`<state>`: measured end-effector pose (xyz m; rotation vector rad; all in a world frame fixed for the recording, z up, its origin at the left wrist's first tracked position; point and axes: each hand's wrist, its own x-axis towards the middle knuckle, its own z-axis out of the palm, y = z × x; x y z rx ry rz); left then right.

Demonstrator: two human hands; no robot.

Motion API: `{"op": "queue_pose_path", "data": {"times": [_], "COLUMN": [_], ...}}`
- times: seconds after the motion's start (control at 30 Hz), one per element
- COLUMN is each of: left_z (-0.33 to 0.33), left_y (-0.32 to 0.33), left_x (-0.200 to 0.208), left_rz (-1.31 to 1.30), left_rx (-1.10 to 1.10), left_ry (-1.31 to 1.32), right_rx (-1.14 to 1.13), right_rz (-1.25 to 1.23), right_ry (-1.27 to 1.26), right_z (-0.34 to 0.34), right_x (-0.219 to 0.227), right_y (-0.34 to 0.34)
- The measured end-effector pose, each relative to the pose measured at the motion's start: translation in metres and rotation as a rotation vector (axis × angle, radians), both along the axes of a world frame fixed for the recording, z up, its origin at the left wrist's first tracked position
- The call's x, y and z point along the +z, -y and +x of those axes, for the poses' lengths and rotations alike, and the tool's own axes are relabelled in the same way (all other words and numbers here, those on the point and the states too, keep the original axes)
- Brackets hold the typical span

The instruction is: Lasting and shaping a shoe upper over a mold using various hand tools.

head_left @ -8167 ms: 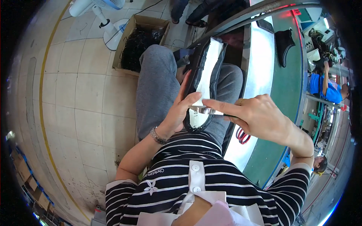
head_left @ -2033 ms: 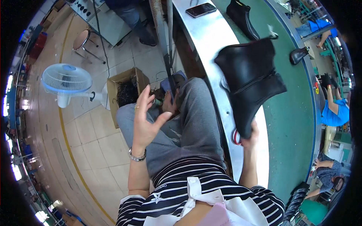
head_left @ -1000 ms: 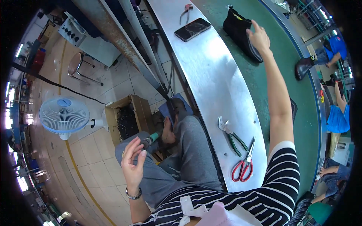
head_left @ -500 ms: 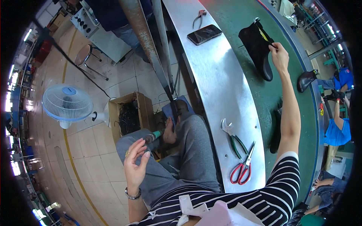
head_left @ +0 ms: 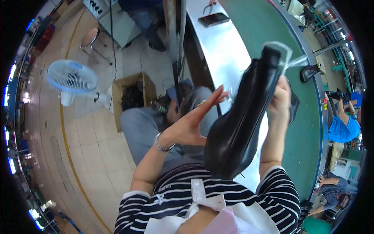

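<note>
Tilted in front of my chest is a glossy black ankle boot (head_left: 241, 128), its toe low and toward me and its top up and away. My right hand (head_left: 281, 95) is closed around the boot's upper part, partly hidden behind it and smeared by motion. A pale, blurred loop (head_left: 288, 54) shows beside the boot's top. My left hand (head_left: 189, 126) is open beside the boot, fingers stretched out and the thumb by the toe; whether the thumb touches it I cannot tell. Part of a shiny metal tool (head_left: 230, 95) shows between fingertips and boot.
A phone (head_left: 213, 19) and red-handled pincers (head_left: 210, 6) lie on the metal ledge (head_left: 220, 43). Beyond it runs a green belt (head_left: 243, 17) with another black shoe (head_left: 294, 107). On the left stand a fan (head_left: 72, 77) and a cardboard box (head_left: 148, 89). Other people work at the right.
My right hand has brought the boot from over the green belt toward my chest, toe now toward me. My left hand has moved up and right to the boot. The view has shifted somewhat.
</note>
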<state>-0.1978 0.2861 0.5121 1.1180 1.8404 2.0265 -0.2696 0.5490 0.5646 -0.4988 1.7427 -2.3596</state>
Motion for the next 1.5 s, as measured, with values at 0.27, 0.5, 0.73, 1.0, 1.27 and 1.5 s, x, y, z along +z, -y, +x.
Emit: {"op": "queue_pose_path", "data": {"times": [0.27,0.5,0.73,1.0,1.27,1.5], "left_z": [0.083,0.121,0.128,0.123,0.153,0.104], "left_y": [0.05,0.078,0.103,0.111,0.138,0.117], "left_x": [-0.078,-0.103,-0.085,-0.078,-0.071,-0.036], "left_rz": [0.041,0.108,0.167,0.008,0.273,0.174], "left_rx": [0.317,0.453,0.551,0.634,0.71,0.655], "left_ry": [0.448,0.522,0.735,0.524,1.116,1.183], "right_rx": [0.116,-0.24,-0.456,-0.449,-0.324,-0.07], "right_rz": [0.24,0.961,1.529,1.521,0.47,0.281], "right_ry": [0.337,0.004,-0.153,-0.128,0.606,0.705], "right_z": [0.04,0.047,0.068,0.063,0.075,0.078], "right_x": [-0.086,-0.126,-0.183,-0.188,-0.118,-0.071], "right_y": [0.114,0.064,-0.007,-0.018,0.027,0.076]}}
